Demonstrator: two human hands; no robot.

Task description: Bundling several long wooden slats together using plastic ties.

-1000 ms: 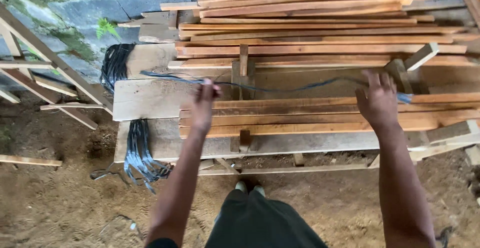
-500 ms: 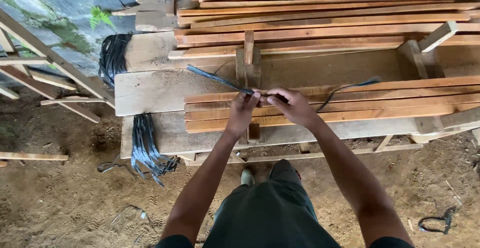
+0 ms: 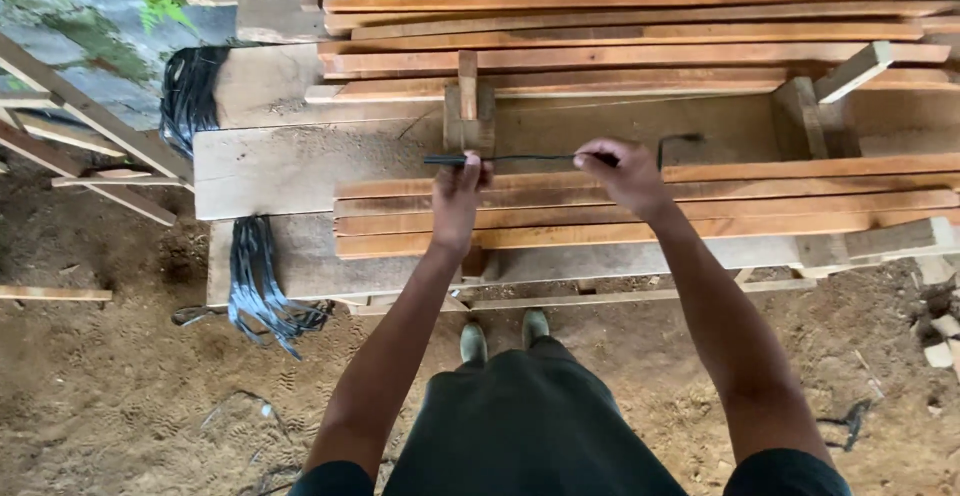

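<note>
Black plastic strap [image 3: 530,159] now pulled taut and straight between both hands, above the middle of the workbench [image 3: 270,171], just over the short stack of reddish slats [image 3: 800,201] at the near edge. Half a second ago doubled up with hands together at centre; a second ago stretched wide with arms spread. So: folded, then drawn tight again at a shorter span, likely a doubled length. Left hand [image 3: 457,191] closed in a pinch on the strap's left end, short stub sticking out past the fingers. Right hand [image 3: 625,171] closed around the other end, loose tail [image 3: 680,141] curling up and right beyond the knuckles. Upright wooden peg block [image 3: 467,116] just behind the left hand, not touching the strap as far as visible. Large pile of long slats [image 3: 620,26] along the far edge of the bench. Bundle of black straps [image 3: 255,276] draped over the bench's left end, hanging to the sawdust floor [image 3: 130,396], second dark bundle [image 3: 185,91] at the far-left corner. Wooden frame pieces [image 3: 70,126] leaning off to the left. Green boots [image 3: 500,334] under the near edge.
</note>
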